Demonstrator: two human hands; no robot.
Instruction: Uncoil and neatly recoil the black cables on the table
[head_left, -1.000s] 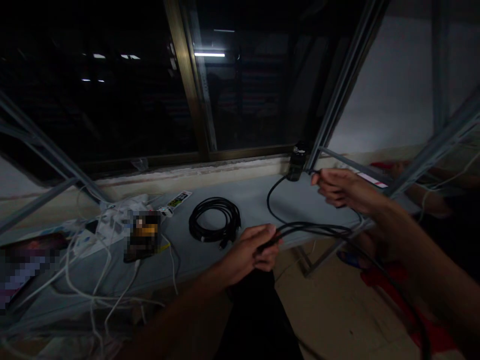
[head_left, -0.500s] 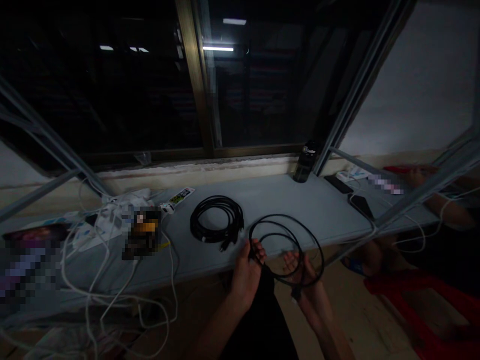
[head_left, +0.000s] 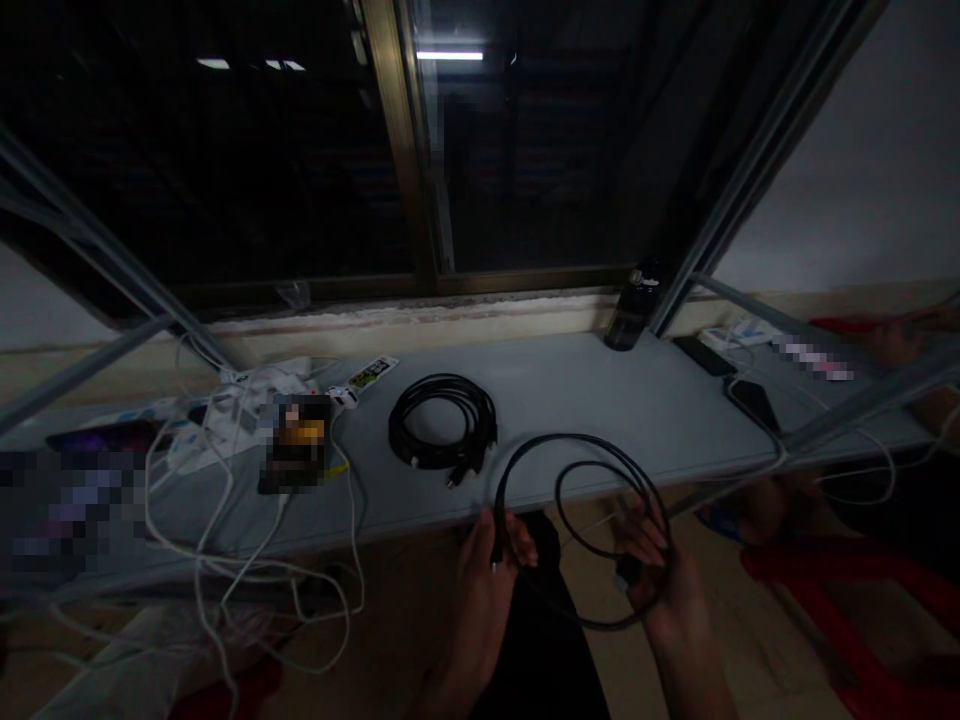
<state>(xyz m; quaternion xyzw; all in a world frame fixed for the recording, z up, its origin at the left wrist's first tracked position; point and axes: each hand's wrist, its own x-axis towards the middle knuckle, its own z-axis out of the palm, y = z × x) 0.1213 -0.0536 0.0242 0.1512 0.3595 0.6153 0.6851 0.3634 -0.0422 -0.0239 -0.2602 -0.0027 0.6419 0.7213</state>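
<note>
A loosely looped black cable hangs between my two hands, just in front of the table edge. My left hand is closed on one end of it, where a small metal plug tip shows below the fingers. My right hand grips the loops on the other side, with a dark, wider connector beside its fingers. On the table, beyond my left hand, lies a coiled bundle of black cables, its plugs gathered at the right side of the coil.
White cords and a power strip clutter the left side of the table. A black bottle stands at the back right. Metal posts slant up on both sides. Another person's hand is at far right, above a red stool.
The looped cable has widened and come lower, towards me. My right hand has moved right and its fingers have closed round the loops. The view has shifted slightly.
</note>
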